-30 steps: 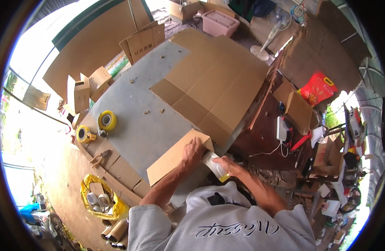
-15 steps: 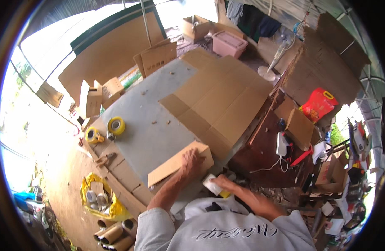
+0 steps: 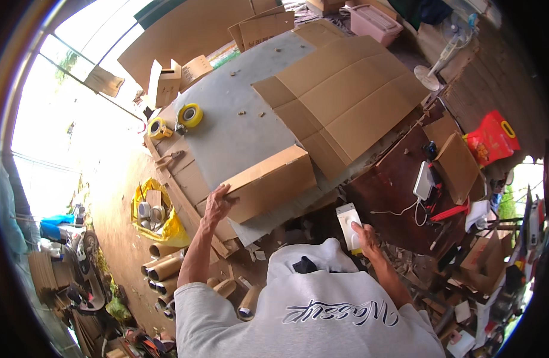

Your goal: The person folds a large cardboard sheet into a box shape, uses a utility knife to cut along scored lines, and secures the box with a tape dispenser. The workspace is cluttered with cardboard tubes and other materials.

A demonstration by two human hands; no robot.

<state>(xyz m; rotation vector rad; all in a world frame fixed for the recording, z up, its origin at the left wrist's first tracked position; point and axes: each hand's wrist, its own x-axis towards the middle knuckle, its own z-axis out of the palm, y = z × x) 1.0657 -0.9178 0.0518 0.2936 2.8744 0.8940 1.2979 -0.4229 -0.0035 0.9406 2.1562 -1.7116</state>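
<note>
A long, closed cardboard box [image 3: 273, 186] sits at the near edge of the grey-topped table [image 3: 220, 143], its broad side facing me. My left hand [image 3: 217, 204] grips its left end, with fingers at the upper corner. Off the table to the right, my right hand [image 3: 366, 236] holds a flat white rectangular thing [image 3: 348, 224] with a yellow patch at its lower end. I cannot make out its exact kind. Beyond the box, a large flattened cardboard sheet [image 3: 352, 89] covers the table's right part.
Yellow tape rolls [image 3: 191, 115] stand at the table's left edge, near pliers [image 3: 170, 159]. A yellow bag [image 3: 177, 230] and cardboard tubes [image 3: 164, 268] are on the left floor. Right of me, a dark red board [image 3: 385, 179] bears a white power strip [image 3: 423, 181] and a cable.
My left hand has gone from the box's top to its left end. The box now shows more of its near side. My right hand has moved outward with the white thing. The view has shifted.
</note>
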